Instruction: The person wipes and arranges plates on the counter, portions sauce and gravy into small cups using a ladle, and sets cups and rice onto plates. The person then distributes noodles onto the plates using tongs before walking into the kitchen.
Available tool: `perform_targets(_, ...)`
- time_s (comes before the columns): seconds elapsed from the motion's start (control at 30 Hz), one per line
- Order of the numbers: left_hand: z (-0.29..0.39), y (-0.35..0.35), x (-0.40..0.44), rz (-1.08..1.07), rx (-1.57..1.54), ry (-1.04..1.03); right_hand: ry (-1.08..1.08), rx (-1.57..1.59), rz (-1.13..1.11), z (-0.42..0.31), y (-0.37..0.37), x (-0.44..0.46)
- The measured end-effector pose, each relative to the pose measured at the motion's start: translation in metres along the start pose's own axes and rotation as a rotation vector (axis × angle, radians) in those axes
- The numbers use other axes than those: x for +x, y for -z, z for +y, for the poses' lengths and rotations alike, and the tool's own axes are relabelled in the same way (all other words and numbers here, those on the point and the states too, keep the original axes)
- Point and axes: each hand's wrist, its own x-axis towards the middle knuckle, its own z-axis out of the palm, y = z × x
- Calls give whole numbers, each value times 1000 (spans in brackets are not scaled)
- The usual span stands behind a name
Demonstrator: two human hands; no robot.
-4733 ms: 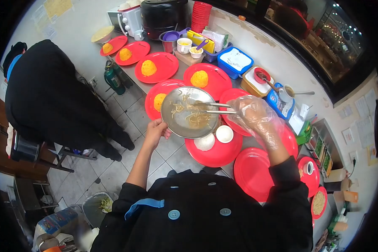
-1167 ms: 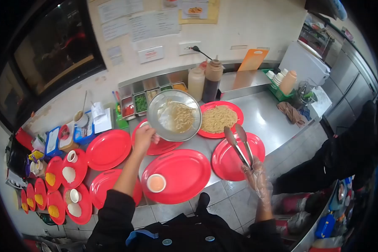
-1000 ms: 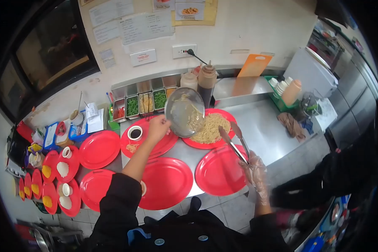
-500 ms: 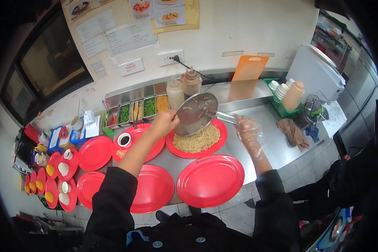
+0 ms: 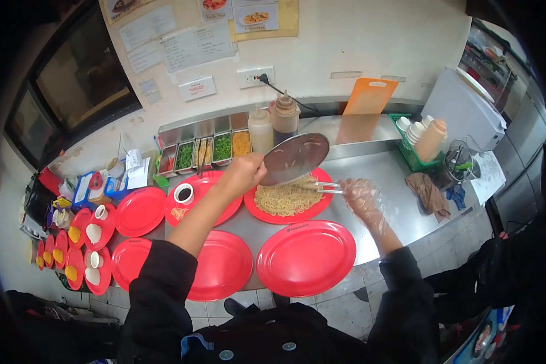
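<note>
My left hand (image 5: 242, 173) is closed on the edge of a round metal bowl (image 5: 297, 159), which is tipped steeply with smears and a few strands inside. Under it, a heap of noodles (image 5: 285, 200) lies on a red oval plate (image 5: 258, 212). In a clear plastic glove, my right hand (image 5: 361, 197) grips metal tongs (image 5: 327, 187), whose tips reach the right side of the noodles. Left of that, another red plate (image 5: 224, 188) carries a small white cup of dark sauce (image 5: 183, 193) and some shredded topping (image 5: 179, 213).
More red plates (image 5: 306, 258) line the steel counter, several at left bearing rice and cups. Behind are metal topping bins (image 5: 222, 148) and squeeze bottles (image 5: 284, 118). At right sit a green basket (image 5: 414, 155), a brown cloth (image 5: 428, 193) and a wire-handled container (image 5: 458, 161).
The bowl has tilted more steeply, its inside now emptier. The tongs have come down from the bowl to the noodles. The whole view has shifted slightly.
</note>
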Motion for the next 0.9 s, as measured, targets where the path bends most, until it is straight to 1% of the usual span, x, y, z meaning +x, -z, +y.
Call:
perform_targets(0.07,0,1,2,38,17,28,25,97,80,-6,18,1)
perform_targets(0.13,-3,0,2,28,11,24,1,97,104,2,45,8)
perform_targets(0.2,-4,-1,0,5,0,28,-121,65,240,11,61,14)
perform_targets(0.23,-4,-1,-1,-30,-7,60,-116,73,332,18,61,15)
perform_targets(0.3,0,0,-3,-70,-15,91,-132,69,294,26,50,12)
perform_targets(0.33,2,1,-2,-57,-34,62,-146,61,269,26,40,13)
perform_targets(0.37,3,2,-1,-45,-52,34,-170,33,97,23,27,14)
perform_targets(0.4,3,1,0,-45,-51,36,-168,35,96,18,11,11)
perform_targets(0.47,4,-1,-2,28,-44,108,-14,102,83,1,3,4)
perform_targets(0.5,4,-2,-4,23,-45,117,18,151,61,-1,1,-3)
perform_targets(0.53,4,-1,-3,13,-21,130,22,154,59,-4,11,0)
perform_targets(0.6,3,-1,1,2,2,153,-58,49,92,-5,22,7)
perform_targets(0.63,3,-1,0,-10,0,122,-53,54,82,-1,25,11)
perform_targets(0.67,5,-1,-1,-23,-2,90,-56,127,125,5,27,15)
perform_targets(0.7,7,-1,-2,-33,-6,97,-65,199,167,8,26,14)
perform_targets(0.73,10,0,-1,-16,-24,126,-68,202,160,9,18,11)
perform_targets(0.8,10,0,3,5,-47,156,25,146,-17,9,-1,6)
perform_targets(0.83,6,1,2,48,-20,154,28,146,-23,10,-1,4)
perform_targets(0.9,0,2,-1,104,-2,170,119,266,53,9,-1,0)
